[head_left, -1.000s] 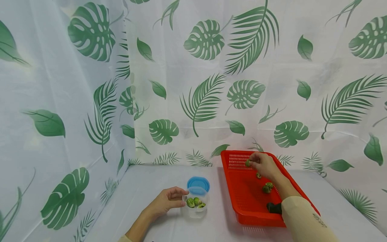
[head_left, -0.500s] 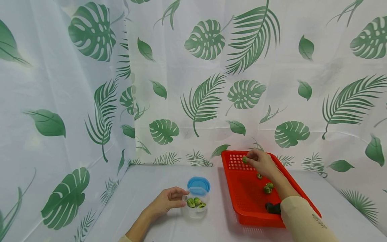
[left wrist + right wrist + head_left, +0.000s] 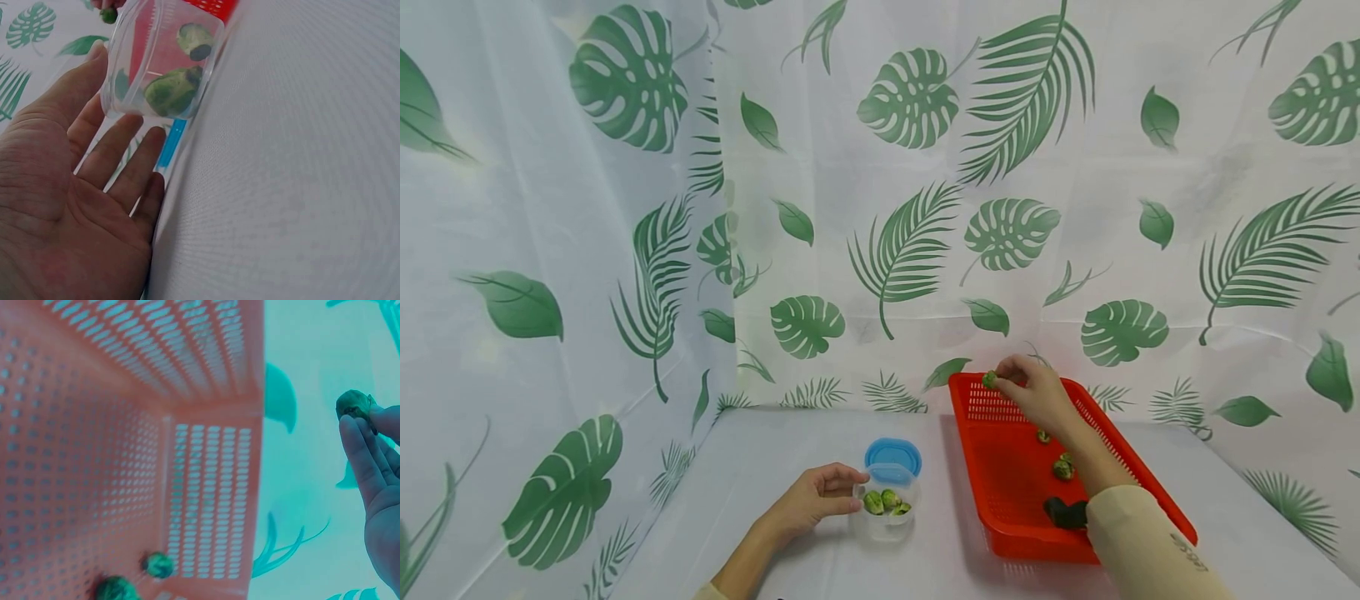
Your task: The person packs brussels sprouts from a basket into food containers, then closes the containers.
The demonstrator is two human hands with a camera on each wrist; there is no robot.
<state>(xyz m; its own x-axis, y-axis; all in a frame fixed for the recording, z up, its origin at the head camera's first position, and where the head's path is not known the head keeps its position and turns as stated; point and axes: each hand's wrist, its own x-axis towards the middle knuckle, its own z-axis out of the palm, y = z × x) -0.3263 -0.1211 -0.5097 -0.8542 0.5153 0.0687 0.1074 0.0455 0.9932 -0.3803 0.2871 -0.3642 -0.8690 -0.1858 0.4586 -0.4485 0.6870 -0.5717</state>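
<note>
My right hand (image 3: 1032, 392) pinches a Brussels sprout (image 3: 989, 380) between thumb and fingertips, up over the far end of the red basket (image 3: 992, 525). The right wrist view shows this pinched sprout (image 3: 354, 405) clear of the basket's side. My left hand (image 3: 808, 500) lies beside a small clear plastic container (image 3: 883, 530), its fingertips touching the side. Several cut sprouts (image 3: 889, 499) sit in the container. In the left wrist view, the left hand's fingers (image 3: 119, 150) look loosely extended against the container wall.
More Brussels sprouts (image 3: 1063, 468) lie in the red basket, partly hidden by the right forearm. A blue lid (image 3: 892, 454) rests on the white table (image 3: 775, 450) behind the container. A dark device (image 3: 1064, 513) sits at the right wrist. Leaf-printed sheets (image 3: 917, 275) hang behind.
My right hand has risen and moved left with the sprout, from above the basket's inside toward its far left corner. The left hand and container have stayed put.
</note>
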